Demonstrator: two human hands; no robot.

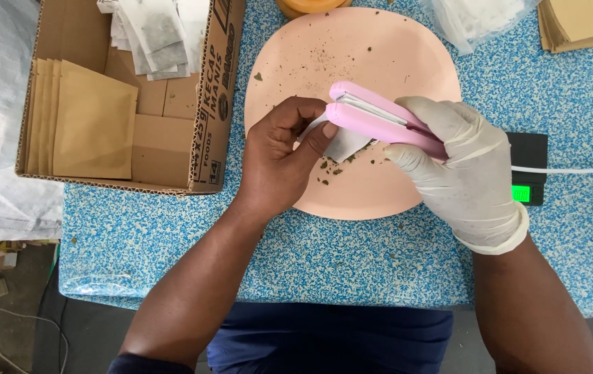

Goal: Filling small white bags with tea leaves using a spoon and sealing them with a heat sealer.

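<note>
While a small white filter bag (343, 144) sits clamped between the two pink arms of a handheld heat sealer (379, 119), I pinch the bag's near edge with my bare left hand (284, 156), thumb and curled fingers (295, 119) closed on it. My right hand (464, 170), in a cream latex glove, wraps fully around the sealer's body and squeezes its arms together over the bag. All of this happens just above the middle of a round peach-coloured plate (296, 55), which is dusted with dark green flakes of dried leaf (331, 170). Just beside the plate on my right lies a small black scale (528, 154) with a lit green display, and a white cord (567, 169) runs across it. A cardboard box (217, 104) to my left holds a row of brown paper pouches (85, 121) and loose white filter bags (154, 31). Everything rests on a blue-and-white speckled tabletop (352, 256).
</note>
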